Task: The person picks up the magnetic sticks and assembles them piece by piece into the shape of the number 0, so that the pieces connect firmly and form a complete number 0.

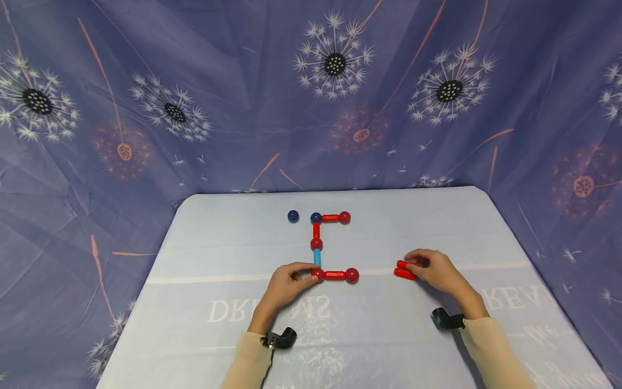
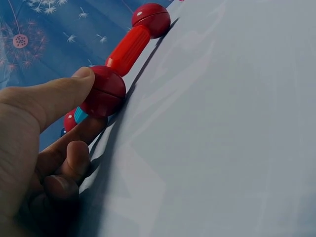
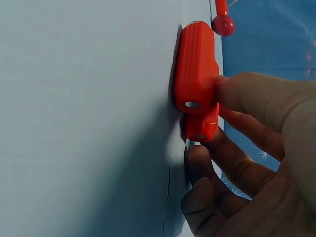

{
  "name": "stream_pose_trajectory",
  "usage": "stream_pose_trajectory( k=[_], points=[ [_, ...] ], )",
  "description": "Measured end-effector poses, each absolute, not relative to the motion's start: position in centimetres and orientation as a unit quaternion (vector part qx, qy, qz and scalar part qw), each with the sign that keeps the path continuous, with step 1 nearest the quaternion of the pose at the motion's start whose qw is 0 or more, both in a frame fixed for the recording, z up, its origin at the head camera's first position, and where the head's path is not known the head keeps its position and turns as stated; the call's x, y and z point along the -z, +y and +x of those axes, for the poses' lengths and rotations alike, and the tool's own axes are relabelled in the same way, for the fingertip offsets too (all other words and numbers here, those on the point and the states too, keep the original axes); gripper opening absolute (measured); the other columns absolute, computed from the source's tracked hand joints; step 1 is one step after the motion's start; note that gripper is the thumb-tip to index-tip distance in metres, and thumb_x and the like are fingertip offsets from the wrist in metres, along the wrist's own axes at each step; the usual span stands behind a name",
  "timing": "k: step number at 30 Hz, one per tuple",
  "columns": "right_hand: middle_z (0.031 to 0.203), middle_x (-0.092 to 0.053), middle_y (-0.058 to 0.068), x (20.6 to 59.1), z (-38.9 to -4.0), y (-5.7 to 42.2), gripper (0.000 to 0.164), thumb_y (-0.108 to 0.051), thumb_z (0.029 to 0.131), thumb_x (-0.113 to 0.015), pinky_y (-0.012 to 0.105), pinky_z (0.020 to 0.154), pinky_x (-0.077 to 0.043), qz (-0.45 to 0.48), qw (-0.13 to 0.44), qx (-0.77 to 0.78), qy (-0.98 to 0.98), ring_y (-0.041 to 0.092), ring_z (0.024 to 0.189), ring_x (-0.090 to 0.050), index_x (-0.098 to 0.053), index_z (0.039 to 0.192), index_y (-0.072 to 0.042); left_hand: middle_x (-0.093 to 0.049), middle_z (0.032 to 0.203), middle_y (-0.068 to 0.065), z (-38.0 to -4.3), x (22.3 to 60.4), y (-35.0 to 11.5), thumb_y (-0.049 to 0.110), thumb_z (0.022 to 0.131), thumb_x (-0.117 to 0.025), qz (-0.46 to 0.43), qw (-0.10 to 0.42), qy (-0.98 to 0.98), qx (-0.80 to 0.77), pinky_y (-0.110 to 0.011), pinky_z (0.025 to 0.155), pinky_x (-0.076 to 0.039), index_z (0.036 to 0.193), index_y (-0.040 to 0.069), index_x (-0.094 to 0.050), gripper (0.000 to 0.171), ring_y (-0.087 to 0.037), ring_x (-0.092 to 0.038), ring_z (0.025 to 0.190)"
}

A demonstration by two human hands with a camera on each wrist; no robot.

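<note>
My left hand (image 1: 285, 285) pinches a red ball (image 2: 104, 94) between thumb and fingers, at the lower left corner of a joined shape of balls and magnetic rods. From that ball a red rod (image 1: 334, 275) runs right to another red ball (image 1: 352, 275). A light blue rod (image 1: 317, 257) leads up to a red ball (image 1: 316, 243), then a red rod (image 1: 316, 230), a dark blue ball (image 1: 316, 218), and a red rod (image 1: 330, 218) ending in a red ball (image 1: 345, 217). To the right, my right hand (image 1: 436, 270) grips two red rods (image 3: 195, 69) lying side by side, thumb against them.
A loose dark blue ball (image 1: 293, 216) lies left of the shape's top. White cloth with faint lettering covers the table (image 1: 194, 248). Behind it hangs a purple curtain (image 1: 252, 108) with dandelion prints.
</note>
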State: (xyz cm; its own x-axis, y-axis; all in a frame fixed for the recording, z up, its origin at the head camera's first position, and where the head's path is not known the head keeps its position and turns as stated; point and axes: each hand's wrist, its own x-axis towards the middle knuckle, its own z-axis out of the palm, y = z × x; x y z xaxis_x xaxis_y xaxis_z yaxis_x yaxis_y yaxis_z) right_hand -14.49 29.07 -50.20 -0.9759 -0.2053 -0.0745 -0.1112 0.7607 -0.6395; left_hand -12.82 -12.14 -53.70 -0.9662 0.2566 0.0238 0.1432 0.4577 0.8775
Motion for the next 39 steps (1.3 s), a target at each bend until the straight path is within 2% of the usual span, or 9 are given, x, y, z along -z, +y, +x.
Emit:
stream_pose_trajectory(
  k=[6,16,22,28,32,39],
  points=[
    [0.105,-0.073,0.007,50.2,-14.7,29.1,0.024,-0.014,0.093,-0.076,0.029,0.074,-0.05,-0.093,0.067,0.336,0.935,0.019,0.089,-0.059,-0.074,0.115,-0.007,-0.073,0.096,0.007,-12.8,53.6,-12.2,0.033,0.09,-0.081,0.115,0.055,0.854,-0.505,-0.022,0.059,-0.041,0.116,0.028,-0.079,0.027,-0.007,-0.053,0.065],
    [0.103,-0.073,0.01,50.5,-15.0,28.6,0.021,-0.013,0.092,-0.076,0.034,0.076,-0.05,-0.085,0.071,0.339,0.934,0.02,0.087,-0.059,-0.076,0.112,-0.005,-0.072,0.092,0.008,-12.8,53.8,-12.2,0.035,0.09,-0.081,0.114,0.063,0.853,-0.506,-0.022,0.059,-0.041,0.116,0.028,-0.079,0.028,-0.007,-0.053,0.065],
    [0.103,-0.072,0.01,50.5,-15.1,28.3,0.023,-0.015,0.094,-0.075,0.03,0.073,-0.05,-0.076,0.047,0.353,0.931,0.02,0.087,-0.059,-0.074,0.115,-0.005,-0.071,0.092,0.008,-12.8,53.6,-12.2,0.036,0.089,-0.081,0.113,0.066,0.851,-0.508,-0.022,0.059,-0.041,0.116,0.028,-0.079,0.028,-0.007,-0.053,0.065],
    [0.098,-0.072,0.008,50.3,-15.4,27.4,0.016,-0.015,0.096,-0.073,0.026,0.069,-0.049,-0.076,0.04,0.381,0.921,0.019,0.084,-0.059,-0.075,0.109,-0.007,-0.071,0.092,0.008,-12.9,53.4,-12.2,0.037,0.089,-0.081,0.114,0.068,0.851,-0.508,-0.023,0.059,-0.041,0.116,0.029,-0.079,0.028,-0.008,-0.053,0.065],
    [0.098,-0.072,0.007,50.3,-15.7,26.7,0.017,-0.014,0.096,-0.073,0.026,0.07,-0.049,-0.075,0.033,0.388,0.918,0.02,0.085,-0.06,-0.074,0.111,-0.007,-0.073,0.096,0.006,-12.9,53.4,-12.2,0.036,0.089,-0.081,0.114,0.068,0.849,-0.511,-0.023,0.059,-0.041,0.116,0.028,-0.079,0.028,-0.008,-0.053,0.065],
    [0.097,-0.073,0.007,50.7,-16.1,26.1,0.022,-0.015,0.093,-0.076,0.027,0.069,-0.05,-0.074,0.053,0.374,0.923,0.017,0.083,-0.061,-0.074,0.114,-0.006,-0.073,0.095,0.006,-12.9,53.5,-12.1,0.035,0.09,-0.081,0.117,0.068,0.85,-0.509,-0.022,0.058,-0.041,0.116,0.027,-0.079,0.028,-0.008,-0.053,0.064]
  ],
)
